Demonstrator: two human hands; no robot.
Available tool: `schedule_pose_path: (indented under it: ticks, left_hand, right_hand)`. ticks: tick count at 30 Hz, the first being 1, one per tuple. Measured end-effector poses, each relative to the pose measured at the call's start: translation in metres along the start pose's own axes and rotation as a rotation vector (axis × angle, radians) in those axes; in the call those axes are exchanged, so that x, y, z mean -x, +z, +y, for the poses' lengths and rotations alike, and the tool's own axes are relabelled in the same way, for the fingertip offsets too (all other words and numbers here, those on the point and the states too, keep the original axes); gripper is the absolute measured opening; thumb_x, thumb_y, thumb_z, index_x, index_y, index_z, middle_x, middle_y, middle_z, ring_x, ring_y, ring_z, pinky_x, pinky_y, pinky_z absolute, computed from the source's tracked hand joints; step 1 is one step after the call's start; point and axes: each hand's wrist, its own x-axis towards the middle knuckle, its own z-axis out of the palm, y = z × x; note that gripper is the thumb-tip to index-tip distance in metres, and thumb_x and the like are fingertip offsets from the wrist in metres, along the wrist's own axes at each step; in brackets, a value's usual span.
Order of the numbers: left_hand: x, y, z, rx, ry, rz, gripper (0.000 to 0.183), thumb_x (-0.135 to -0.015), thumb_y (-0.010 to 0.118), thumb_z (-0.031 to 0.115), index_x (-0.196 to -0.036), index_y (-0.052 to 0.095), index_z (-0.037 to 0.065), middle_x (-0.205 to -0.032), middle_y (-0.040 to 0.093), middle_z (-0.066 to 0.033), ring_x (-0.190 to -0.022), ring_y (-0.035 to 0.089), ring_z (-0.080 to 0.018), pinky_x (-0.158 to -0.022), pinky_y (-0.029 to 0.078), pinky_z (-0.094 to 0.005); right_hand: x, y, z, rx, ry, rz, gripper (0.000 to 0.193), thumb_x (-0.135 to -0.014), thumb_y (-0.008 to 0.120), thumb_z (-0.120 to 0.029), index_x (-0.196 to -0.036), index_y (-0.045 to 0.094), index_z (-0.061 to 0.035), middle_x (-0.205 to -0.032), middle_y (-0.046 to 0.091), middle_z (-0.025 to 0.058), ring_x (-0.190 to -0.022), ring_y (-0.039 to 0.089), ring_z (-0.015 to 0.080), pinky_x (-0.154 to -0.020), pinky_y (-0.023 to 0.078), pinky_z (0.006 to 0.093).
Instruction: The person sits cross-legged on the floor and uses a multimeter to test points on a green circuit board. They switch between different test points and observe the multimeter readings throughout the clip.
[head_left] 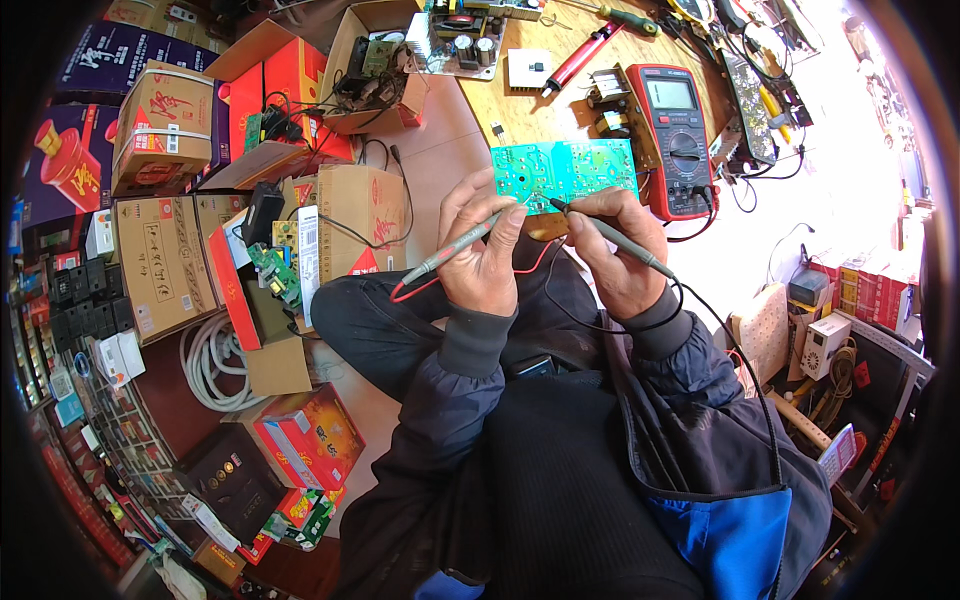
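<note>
A green circuit board (pixel 570 172) lies at the near edge of the wooden table, its solder side facing up. My left hand (pixel 484 272) is closed around a grey test probe (pixel 440 258) with a red lead, its tip end at the board's lower left. Between the fingers of my right hand (pixel 625 262) is another grey test probe (pixel 632 248) with a black lead; its dark tip points at the board's lower middle. Whether the tips touch the solder points is too small to tell. A red-rimmed multimeter (pixel 684 150) lies right of the board.
On the wooden table (pixel 470 100) are a power supply board (pixel 462 45), a red tubular tool (pixel 583 58), and a green-handled screwdriver (pixel 632 18). Cardboard boxes (pixel 160 260) crowd the left, near a coiled pale hose (pixel 205 370). The black lead (pixel 735 345) loops past my right arm.
</note>
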Motion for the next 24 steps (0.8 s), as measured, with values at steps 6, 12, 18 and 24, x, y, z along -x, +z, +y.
schedule_pose_path:
  ticks: [6,12,18,24]
  left_hand:
    - [0.0006,-0.0009,0.0002,-0.012,-0.020,0.003,0.016,-0.096,0.078,0.012,-0.104,0.074,-0.002,-0.134,0.059,-0.0147,-0.114,0.064,-0.0214,-0.097,0.055,-0.0339]
    - [0.0005,-0.0005,0.0004,-0.003,-0.027,0.006,0.016,-0.096,0.078,0.011,-0.104,0.074,-0.002,-0.134,0.060,-0.0147,-0.115,0.064,-0.0213,-0.097,0.054,-0.0338]
    - [0.0001,-0.0012,-0.0004,-0.007,-0.017,0.000,0.016,-0.096,0.078,0.011,-0.104,0.075,-0.002,-0.134,0.060,-0.0148,-0.112,0.065,-0.0206,-0.096,0.055,-0.0332]
    - [0.0002,-0.0007,0.0003,-0.006,-0.014,0.002,0.016,-0.096,0.078,0.012,-0.104,0.075,-0.002,-0.135,0.060,-0.0150,-0.110,0.065,-0.0197,-0.094,0.055,-0.0325]
  right_hand:
    - [-0.0005,-0.0014,0.0006,0.013,0.009,-0.011,0.009,-0.099,0.068,-0.002,-0.105,0.065,0.0040,-0.088,0.068,0.0104,-0.074,0.067,0.0138,-0.068,0.053,0.0280]
    - [0.0009,-0.0014,0.0014,0.008,0.027,-0.012,0.009,-0.099,0.067,-0.003,-0.105,0.065,0.0044,-0.090,0.069,0.0105,-0.075,0.068,0.0136,-0.068,0.055,0.0271]
    - [0.0017,-0.0025,0.0035,0.008,0.019,-0.022,0.010,-0.100,0.067,-0.003,-0.106,0.065,0.0044,-0.091,0.068,0.0109,-0.077,0.068,0.0137,-0.070,0.055,0.0271]
    - [0.0026,-0.0014,0.0040,-0.015,0.022,-0.011,0.010,-0.101,0.067,-0.004,-0.106,0.064,0.0041,-0.092,0.067,0.0106,-0.077,0.067,0.0136,-0.070,0.054,0.0271]
